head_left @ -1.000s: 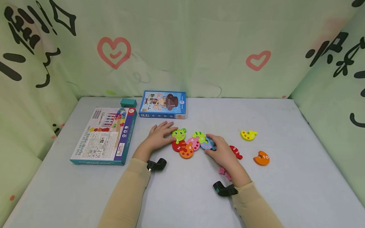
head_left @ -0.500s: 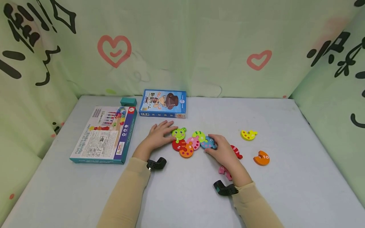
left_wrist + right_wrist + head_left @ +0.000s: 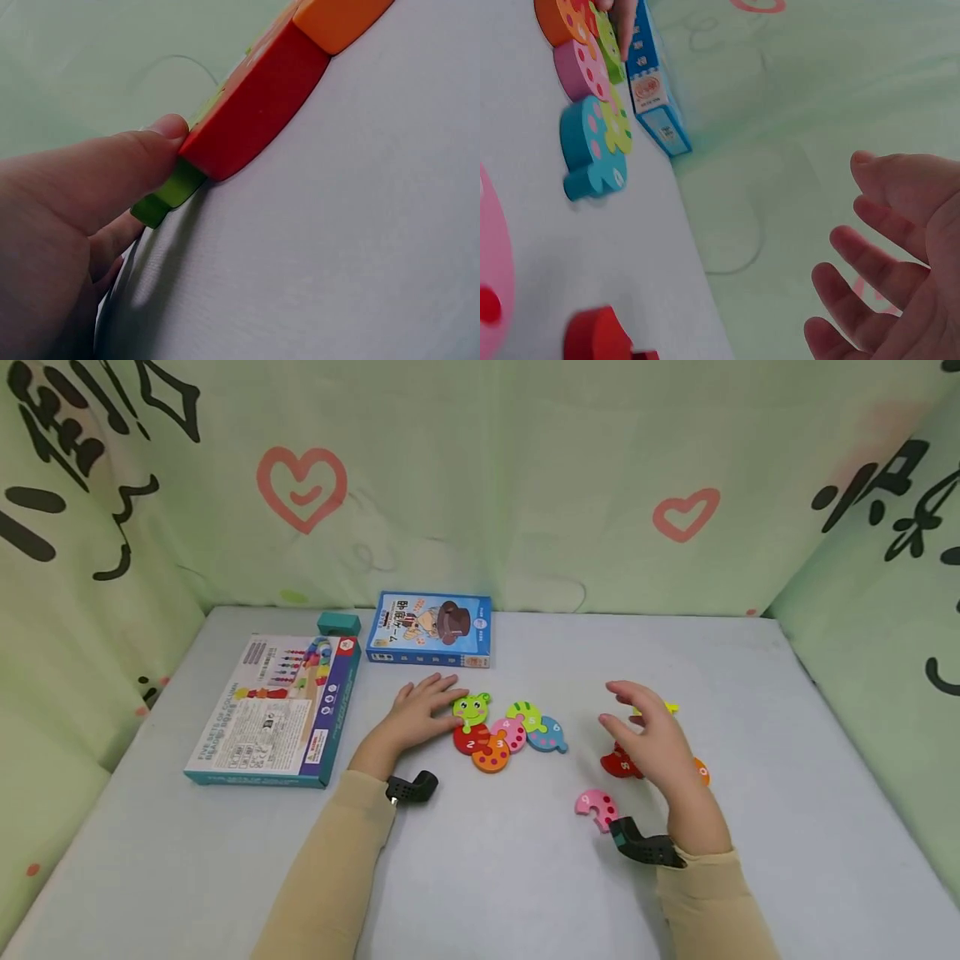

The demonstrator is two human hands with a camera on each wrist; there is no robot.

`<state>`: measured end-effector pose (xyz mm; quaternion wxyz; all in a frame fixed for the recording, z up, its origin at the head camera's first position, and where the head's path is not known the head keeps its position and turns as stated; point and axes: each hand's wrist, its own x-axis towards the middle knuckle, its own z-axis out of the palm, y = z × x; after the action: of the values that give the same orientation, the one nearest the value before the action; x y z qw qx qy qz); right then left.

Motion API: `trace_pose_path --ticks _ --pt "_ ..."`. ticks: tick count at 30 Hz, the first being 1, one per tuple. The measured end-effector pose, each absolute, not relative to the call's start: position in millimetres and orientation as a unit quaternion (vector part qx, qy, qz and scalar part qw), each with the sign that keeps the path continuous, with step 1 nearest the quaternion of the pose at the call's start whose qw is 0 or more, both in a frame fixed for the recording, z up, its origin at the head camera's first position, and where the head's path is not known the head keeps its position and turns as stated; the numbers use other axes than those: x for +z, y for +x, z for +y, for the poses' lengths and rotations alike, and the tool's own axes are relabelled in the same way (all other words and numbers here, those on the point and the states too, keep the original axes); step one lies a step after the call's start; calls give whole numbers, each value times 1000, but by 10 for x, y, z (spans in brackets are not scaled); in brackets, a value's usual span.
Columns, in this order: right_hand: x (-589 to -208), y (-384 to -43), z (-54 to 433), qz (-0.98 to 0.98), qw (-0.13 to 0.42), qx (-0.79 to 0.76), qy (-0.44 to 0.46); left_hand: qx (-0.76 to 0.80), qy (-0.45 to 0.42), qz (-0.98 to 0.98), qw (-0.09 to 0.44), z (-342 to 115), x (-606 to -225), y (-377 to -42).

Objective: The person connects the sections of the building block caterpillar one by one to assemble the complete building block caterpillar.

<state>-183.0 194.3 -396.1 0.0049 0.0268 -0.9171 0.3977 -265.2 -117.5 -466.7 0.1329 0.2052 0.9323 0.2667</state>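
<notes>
A row of joined caterpillar puzzle pieces lies on the table: green smiling head [image 3: 471,712], red 2 [image 3: 470,740], orange 3 [image 3: 491,755], pink 4 [image 3: 511,732], green 5 [image 3: 526,716] and blue 6 [image 3: 547,735]. My left hand [image 3: 419,714] rests against the head piece's left side, thumb and fingers fairly straight; its thumb [image 3: 142,161] touches the edge near the red piece in the left wrist view. My right hand [image 3: 656,739] is raised above a loose red piece [image 3: 619,764], fingers spread and holding nothing. It partly hides a yellow piece [image 3: 672,707] and an orange one [image 3: 702,771].
A pink 9 piece [image 3: 596,807] lies close to the right wrist's black camera [image 3: 645,843]. A blue game box [image 3: 430,629], a white and purple box [image 3: 273,710] and a small teal block [image 3: 338,624] stand at the back left. Green curtains enclose the table [image 3: 480,868].
My right hand has let go of the blue 6 piece, lifted and moved right over the loose pieces. The left hand has stayed at the head piece.
</notes>
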Motion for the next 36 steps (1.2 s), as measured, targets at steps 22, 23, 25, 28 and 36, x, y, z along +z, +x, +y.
trace_pose_path --ticks 22,23,25,28,36 --pt "-4130 -1351 2758 -940 -44 339 -11 268 207 932 134 -1174 -4662 -2655" --pt "-4149 -1357 2787 -938 -43 344 -15 267 207 932 134 -1178 -4666 -2656" --pt "-4180 -1367 2829 -936 -37 349 -17 266 206 932 133 -1183 -4672 -2657" --pt "-4220 -1382 2863 -936 -33 349 -25 268 205 932 133 -1190 -4672 -2652" --pt "-4222 -1493 2845 -935 -48 351 -11 267 207 932 131 -1177 -4661 -2660"
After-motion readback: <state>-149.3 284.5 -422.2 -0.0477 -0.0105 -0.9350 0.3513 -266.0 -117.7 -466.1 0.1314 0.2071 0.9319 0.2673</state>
